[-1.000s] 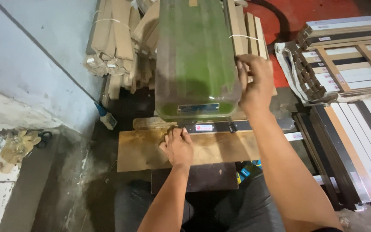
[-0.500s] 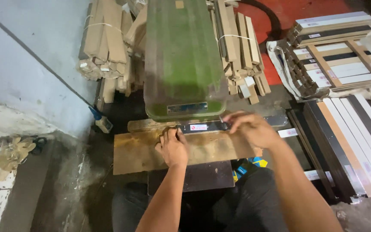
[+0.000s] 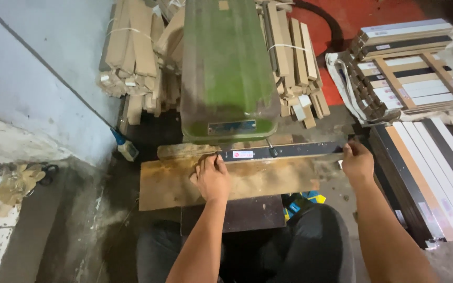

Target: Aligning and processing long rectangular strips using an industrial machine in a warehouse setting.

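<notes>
I see the dark strip lying across the table, under the green machine at 12 o'clock. Left hand presses flat, fingers together; right hand pinches its 3 o'clock end. Judged stiff, light, long: grip both ends.

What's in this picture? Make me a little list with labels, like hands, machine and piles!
Left hand: left hand pressed flat on the wooden board, fingertips at the dark strip
Right hand: right hand gripping the strip's right end
Machine: green machine standing behind the strip
Piles: bundled wooden pieces by the wall; long flat strips at right
Floor: rag at left
</notes>
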